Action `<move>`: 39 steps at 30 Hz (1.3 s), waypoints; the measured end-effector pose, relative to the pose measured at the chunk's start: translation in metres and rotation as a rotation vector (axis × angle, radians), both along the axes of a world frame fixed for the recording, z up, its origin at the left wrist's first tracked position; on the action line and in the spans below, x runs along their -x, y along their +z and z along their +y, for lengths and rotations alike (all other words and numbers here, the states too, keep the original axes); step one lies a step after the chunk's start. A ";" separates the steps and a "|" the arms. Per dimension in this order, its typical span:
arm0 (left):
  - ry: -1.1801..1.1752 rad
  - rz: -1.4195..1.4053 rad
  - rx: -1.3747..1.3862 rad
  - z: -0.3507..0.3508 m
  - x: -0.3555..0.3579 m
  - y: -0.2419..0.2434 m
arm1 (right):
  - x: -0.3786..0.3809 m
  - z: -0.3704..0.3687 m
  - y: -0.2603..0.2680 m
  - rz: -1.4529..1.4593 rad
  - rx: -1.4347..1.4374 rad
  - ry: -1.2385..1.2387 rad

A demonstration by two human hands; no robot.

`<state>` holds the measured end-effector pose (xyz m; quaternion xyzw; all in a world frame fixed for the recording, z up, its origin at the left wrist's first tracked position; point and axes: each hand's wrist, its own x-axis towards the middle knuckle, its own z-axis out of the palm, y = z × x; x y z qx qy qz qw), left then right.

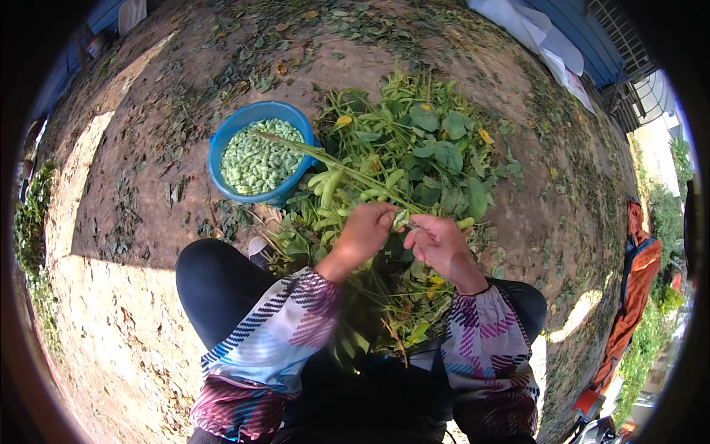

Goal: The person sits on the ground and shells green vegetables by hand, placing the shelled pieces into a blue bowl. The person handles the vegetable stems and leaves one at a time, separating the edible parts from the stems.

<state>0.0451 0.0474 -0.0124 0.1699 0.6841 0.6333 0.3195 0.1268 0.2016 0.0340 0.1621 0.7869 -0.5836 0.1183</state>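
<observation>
In front of my lap, my left hand (pixel 363 230) and my right hand (pixel 444 244) almost touch. Fingers of the left pinch a small pale-green piece (pixel 400 220), a pod or a curled leaf. The right hand's fingers close on the thin end of a green bean stalk (pixel 355 173), which slants up and left to above the bucket. Plump green bean pods (pixel 331 187) hang from this plant. Exactly where the right fingers meet the stalk is partly hidden. Below and beyond both hands lies a heap of cut bean plants (pixel 438 150) with leaves and pods.
A blue plastic bucket (pixel 213 175) holding many pale-green shelled beans (pixel 260 158) stands left of the heap. Loose leaves (pixel 127 211) are strewn over bare ground. My bent knees (pixel 213 288) flank the heap. An orange-brown tarpaulin (pixel 629 311) lies at the far right.
</observation>
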 end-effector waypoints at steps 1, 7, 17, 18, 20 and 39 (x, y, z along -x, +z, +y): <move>0.008 0.005 -0.015 0.000 -0.001 -0.005 | 0.000 -0.002 0.002 -0.026 0.014 -0.023; -0.016 -0.413 -0.144 -0.002 -0.001 0.009 | -0.002 -0.003 0.011 0.024 -0.038 -0.020; 0.028 -0.497 -0.244 0.008 -0.004 -0.009 | -0.003 -0.003 0.002 0.086 -0.055 0.046; 0.056 -0.400 -0.205 0.009 -0.005 -0.012 | -0.003 -0.001 0.007 0.071 -0.040 0.018; 0.112 -0.208 -0.127 0.010 -0.006 -0.021 | -0.002 0.001 0.016 0.042 -0.008 -0.038; -0.011 -0.694 -0.248 0.015 0.000 -0.019 | -0.022 0.037 0.006 0.125 0.030 -0.413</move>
